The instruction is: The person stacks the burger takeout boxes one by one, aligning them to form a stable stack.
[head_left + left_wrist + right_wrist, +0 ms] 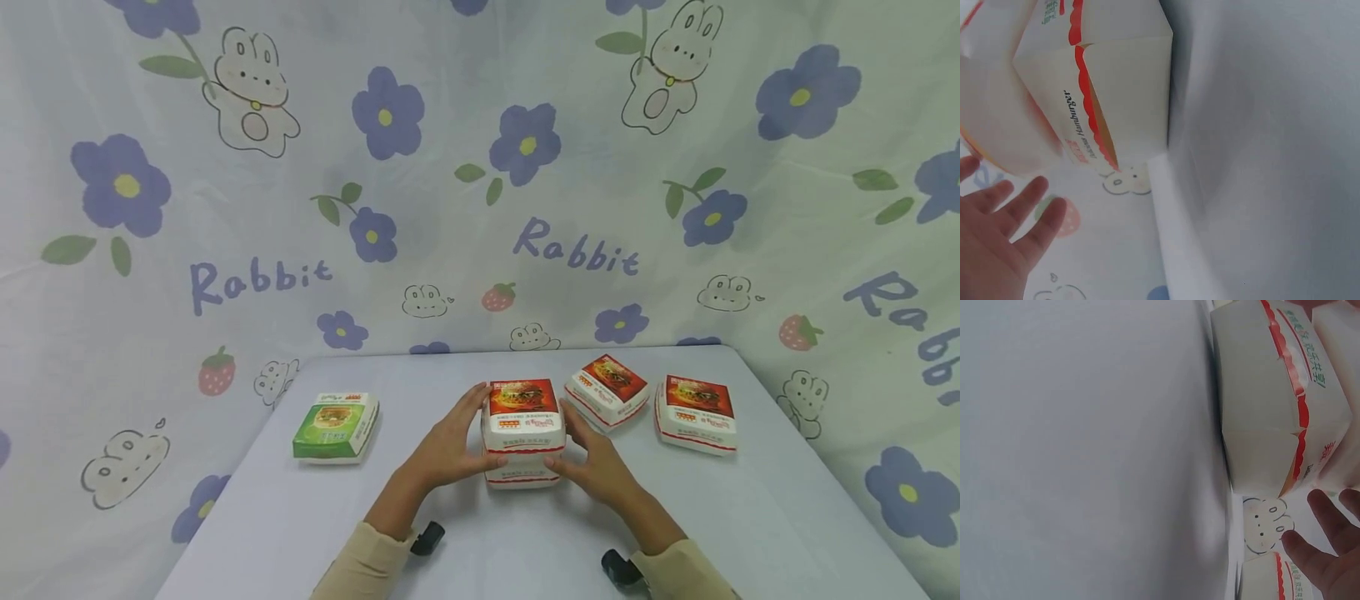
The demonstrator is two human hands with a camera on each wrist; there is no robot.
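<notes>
Left hand (448, 448), right hand (602, 468), fingers spread: we flank the upper red-topped hamburger box (522, 417), presumably to square it over the lower hamburger box (521, 478).

Head: left hand (447, 446), right hand (602, 467) viewed from behind, above
Wrists: stacked boxes (525, 437) between them, closely faced by both

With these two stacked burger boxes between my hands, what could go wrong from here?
The upper box could tilt if your left hand and right hand press unevenly from its sides. The lower box shows a gap along its lid edge in the left wrist view, so pressing down might widen it. The angled red-topped box beyond the right hand might get knocked if that hand swings outward.
</notes>
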